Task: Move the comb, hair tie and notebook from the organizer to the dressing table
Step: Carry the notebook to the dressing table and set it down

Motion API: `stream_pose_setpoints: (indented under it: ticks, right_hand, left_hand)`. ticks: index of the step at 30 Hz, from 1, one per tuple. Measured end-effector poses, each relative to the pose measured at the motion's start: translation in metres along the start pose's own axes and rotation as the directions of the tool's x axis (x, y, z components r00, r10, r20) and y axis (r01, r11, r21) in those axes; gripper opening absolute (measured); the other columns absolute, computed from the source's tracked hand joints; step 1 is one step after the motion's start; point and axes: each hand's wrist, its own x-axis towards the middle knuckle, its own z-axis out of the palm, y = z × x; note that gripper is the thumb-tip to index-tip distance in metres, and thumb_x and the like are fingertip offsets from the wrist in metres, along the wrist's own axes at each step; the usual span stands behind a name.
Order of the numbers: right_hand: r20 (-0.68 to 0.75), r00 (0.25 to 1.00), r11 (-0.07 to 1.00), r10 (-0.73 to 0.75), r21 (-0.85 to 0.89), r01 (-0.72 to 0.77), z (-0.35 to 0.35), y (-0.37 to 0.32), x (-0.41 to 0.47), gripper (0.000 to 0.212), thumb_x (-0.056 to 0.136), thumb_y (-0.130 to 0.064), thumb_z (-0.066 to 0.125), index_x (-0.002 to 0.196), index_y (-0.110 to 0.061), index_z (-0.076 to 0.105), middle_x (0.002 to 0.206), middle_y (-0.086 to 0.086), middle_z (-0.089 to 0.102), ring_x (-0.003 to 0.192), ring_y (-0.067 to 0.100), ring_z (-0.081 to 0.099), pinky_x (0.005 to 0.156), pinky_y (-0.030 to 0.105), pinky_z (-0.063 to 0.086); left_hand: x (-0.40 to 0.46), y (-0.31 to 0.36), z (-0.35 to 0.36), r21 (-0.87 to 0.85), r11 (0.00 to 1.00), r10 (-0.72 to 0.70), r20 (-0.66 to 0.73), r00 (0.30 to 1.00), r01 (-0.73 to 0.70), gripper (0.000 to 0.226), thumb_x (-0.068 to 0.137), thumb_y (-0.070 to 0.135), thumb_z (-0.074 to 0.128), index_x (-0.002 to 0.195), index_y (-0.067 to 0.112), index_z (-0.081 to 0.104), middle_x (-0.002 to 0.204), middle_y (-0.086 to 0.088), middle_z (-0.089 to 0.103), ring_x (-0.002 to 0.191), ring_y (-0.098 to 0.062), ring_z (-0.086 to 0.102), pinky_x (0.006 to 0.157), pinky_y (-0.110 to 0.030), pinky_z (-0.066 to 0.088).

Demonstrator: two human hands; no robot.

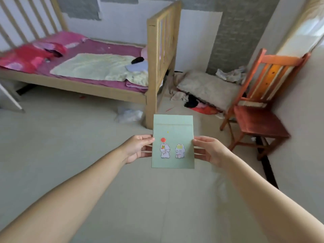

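Notebook [173, 142]: pale green, cartoon cover up, being carried in mid-air over bare floor [70, 155], well clear of bed [91, 74] and wooden chair [259, 109]. Being pinched by left hand [138, 149] and right hand [209, 150] at opposite side edges, thumbs on top, likely keeping it flat. Organizer and dressing table not showing.
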Motion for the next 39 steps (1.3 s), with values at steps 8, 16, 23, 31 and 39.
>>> stream_pose_setpoints:
  ticks: [8, 16, 23, 31, 39]
  right_hand:
    - [0.281, 0.953, 0.974, 0.111, -0.223, -0.048, 0.170, -0.056, 0.174, 0.010, 0.090, -0.010, 0.057, 0.094, -0.012, 0.066, 0.086, 0.000, 0.071, 0.071, 0.014, 0.071, 0.060, 0.026, 0.058]
    - [0.497, 0.828, 0.905, 0.260, -0.424, -0.029, 0.374, -0.114, 0.343, 0.020, 0.085, -0.008, 0.061, 0.105, -0.011, 0.064, 0.089, 0.001, 0.072, 0.069, 0.015, 0.071, 0.056, 0.026, 0.057]
    - [0.652, 0.645, 0.807, 0.399, -0.584, 0.092, 0.606, -0.111, 0.427, 0.011, 0.087, -0.006, 0.059, 0.096, -0.011, 0.064, 0.085, 0.004, 0.073, 0.072, 0.017, 0.072, 0.061, 0.029, 0.059]
    - [0.696, 0.570, 0.795, 0.437, -0.595, 0.119, 0.856, -0.111, 0.496, 0.016, 0.084, -0.004, 0.061, 0.099, -0.009, 0.063, 0.079, 0.004, 0.077, 0.074, 0.018, 0.074, 0.060, 0.030, 0.059]
    - [0.696, 0.609, 0.807, 0.381, -0.571, 0.149, 1.033, -0.153, 0.604, 0.019, 0.084, -0.004, 0.061, 0.103, -0.008, 0.064, 0.075, 0.003, 0.076, 0.067, 0.015, 0.073, 0.060, 0.028, 0.058]
  left_hand:
    - [0.005, 0.006, -0.186, -0.185, 0.981, -0.014, -0.338, 0.941, -0.052, 0.015, 0.090, 0.014, 0.057, 0.098, 0.018, 0.068, 0.085, -0.001, 0.075, 0.077, -0.019, 0.070, 0.073, -0.032, 0.058]
    - [0.018, 0.042, -0.372, -0.317, 0.938, -0.078, -0.592, 0.802, -0.142, 0.014, 0.086, 0.018, 0.062, 0.095, 0.019, 0.073, 0.092, 0.000, 0.075, 0.084, -0.020, 0.070, 0.078, -0.032, 0.056]
    - [-0.027, 0.028, -0.532, -0.417, 0.867, -0.205, -0.798, 0.566, -0.274, 0.012, 0.085, 0.014, 0.061, 0.092, 0.019, 0.070, 0.091, -0.002, 0.074, 0.088, -0.023, 0.069, 0.078, -0.034, 0.054]
    - [-0.082, 0.059, -0.761, -0.435, 0.835, -0.268, -0.857, 0.441, -0.336, 0.022, 0.086, 0.009, 0.060, 0.108, 0.011, 0.063, 0.098, -0.006, 0.069, 0.086, -0.021, 0.067, 0.071, -0.032, 0.054]
    - [-0.057, 0.121, -0.969, -0.433, 0.840, -0.252, -0.845, 0.471, -0.328, 0.020, 0.088, 0.011, 0.059, 0.107, 0.013, 0.061, 0.096, -0.003, 0.071, 0.086, -0.019, 0.068, 0.065, -0.029, 0.054]
